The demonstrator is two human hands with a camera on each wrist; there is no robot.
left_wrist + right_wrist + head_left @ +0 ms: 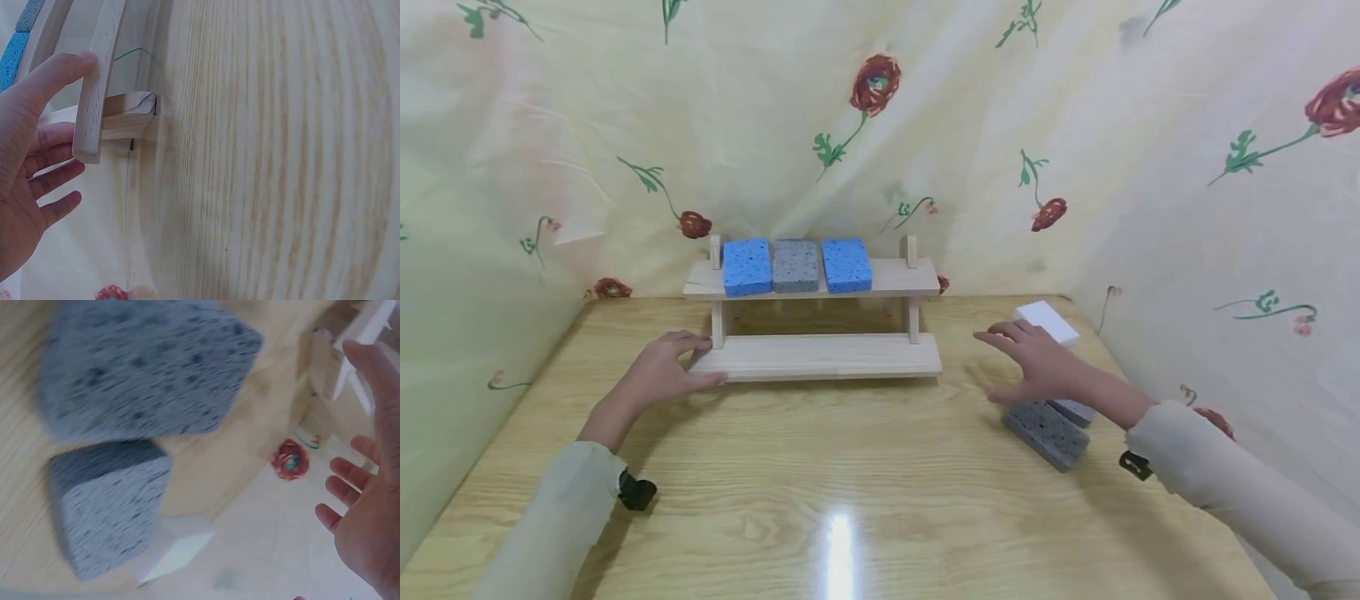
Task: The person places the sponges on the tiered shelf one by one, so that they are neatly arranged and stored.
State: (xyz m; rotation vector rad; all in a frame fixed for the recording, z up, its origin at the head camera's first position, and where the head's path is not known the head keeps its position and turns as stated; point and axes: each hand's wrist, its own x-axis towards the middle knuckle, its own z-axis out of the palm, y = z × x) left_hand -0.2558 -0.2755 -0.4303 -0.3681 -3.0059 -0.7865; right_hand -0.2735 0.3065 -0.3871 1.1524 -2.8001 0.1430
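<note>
A two-tier wooden rack (835,358) stands at the back of the table. My left hand (658,372) grips the left end of its lower board, thumb at the front edge and fingertips behind, as the left wrist view shows. On the upper board a grey sponge (796,267) leans between a left blue sponge (747,268) and a right blue sponge (847,267). To the right of the rack, my right hand (1043,364) hovers with spread fingers and holds nothing. Below it lie a dark grey sponge (1047,435) and a lighter grey sponge (112,515), partly covered by the hand in the head view.
A white block (1047,323) lies beyond my right hand, toward the table's back right corner. Flowered cloth (760,125) hangs behind the table and along both sides. Light reflects off the wooden tabletop (760,467) near the front.
</note>
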